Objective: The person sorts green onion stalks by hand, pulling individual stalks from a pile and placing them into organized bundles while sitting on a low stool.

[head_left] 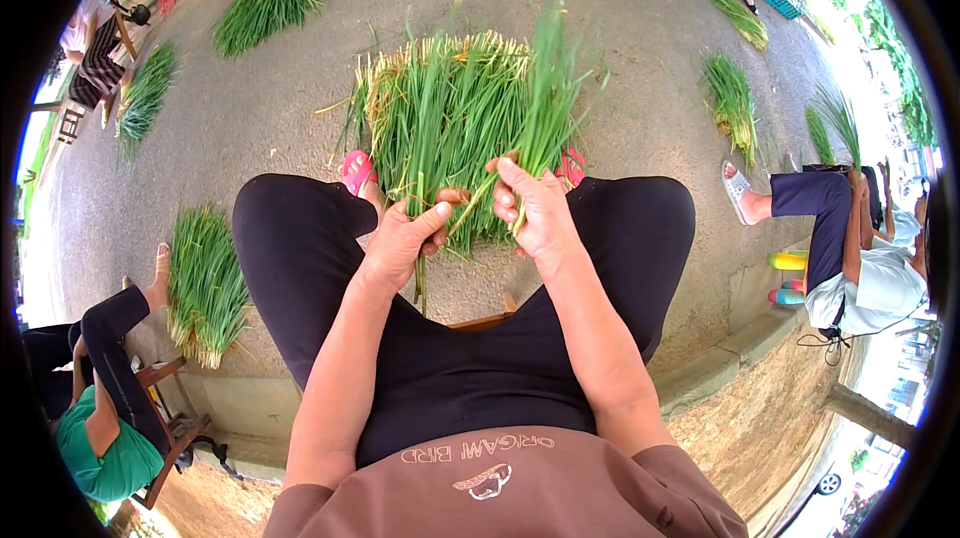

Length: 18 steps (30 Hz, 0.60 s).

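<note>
Left hand [405, 241] pinching thin green stalks [421, 283], ends poking out below it. Right hand [537, 206] closed round a leafy bunch [548, 103], tops fanned away from the body. Both sit between the knees [290, 238]. Big pile of greens [455, 128] just beyond, on pavement [640, 98], between pink sandals [356, 174]. More bundles [272, 8] farther out.

A grey paved ground [650, 78] spreads across the scene under bright daylight. Along the near side runs a pale concrete kerb [745, 350], with a strip of bare brown earth [745, 423] behind it. A wooden chair [162, 373] stands at the left. Toward the right rim are leafy green trees [908, 78], a brown post [870, 416] and a car wheel [828, 484].
</note>
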Available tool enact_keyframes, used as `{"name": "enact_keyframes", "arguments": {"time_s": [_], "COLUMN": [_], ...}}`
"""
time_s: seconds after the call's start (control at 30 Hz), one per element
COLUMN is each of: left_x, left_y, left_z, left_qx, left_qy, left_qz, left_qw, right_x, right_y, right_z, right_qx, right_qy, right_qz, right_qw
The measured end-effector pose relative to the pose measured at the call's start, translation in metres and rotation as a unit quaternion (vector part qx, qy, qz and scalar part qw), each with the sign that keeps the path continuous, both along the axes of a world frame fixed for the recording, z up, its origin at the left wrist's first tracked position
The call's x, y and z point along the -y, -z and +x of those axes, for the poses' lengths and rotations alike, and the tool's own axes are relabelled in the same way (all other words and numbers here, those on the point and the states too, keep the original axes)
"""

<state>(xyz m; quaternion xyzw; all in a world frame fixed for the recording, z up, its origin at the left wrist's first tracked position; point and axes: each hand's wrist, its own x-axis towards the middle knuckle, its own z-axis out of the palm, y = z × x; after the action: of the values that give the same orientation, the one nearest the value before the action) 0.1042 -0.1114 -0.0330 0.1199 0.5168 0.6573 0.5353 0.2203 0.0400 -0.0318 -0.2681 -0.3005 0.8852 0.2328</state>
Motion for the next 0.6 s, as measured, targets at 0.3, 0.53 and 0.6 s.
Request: {"name": "enact_keyframes", "arguments": {"time_s": [0.3, 0.53, 0.6], "left_x": [-0.003, -0.003, -0.002], "left_y": [0.012, 0.005, 0.004], "left_z": [0.009, 0.008, 0.007], "left_qx": [-0.130, -0.113, -0.108], "left_qy": [-0.018, 0.012, 0.012], "left_qz": [-0.091, -0.061, -0.055], "left_qw": [0.987, 0.992, 0.993], "right_x": [0.019, 0.015, 0.010], "right_y": [0.004, 0.007, 0.008], "right_z": [-0.005, -0.005, -0.004], "right_qx": [0.035, 0.019, 0.009], "right_qy": [-0.064, -0.021, 0.002], "right_qz": [0.007, 0.004, -0.002], "right_qw": [0.997, 1.000, 1.000]}}
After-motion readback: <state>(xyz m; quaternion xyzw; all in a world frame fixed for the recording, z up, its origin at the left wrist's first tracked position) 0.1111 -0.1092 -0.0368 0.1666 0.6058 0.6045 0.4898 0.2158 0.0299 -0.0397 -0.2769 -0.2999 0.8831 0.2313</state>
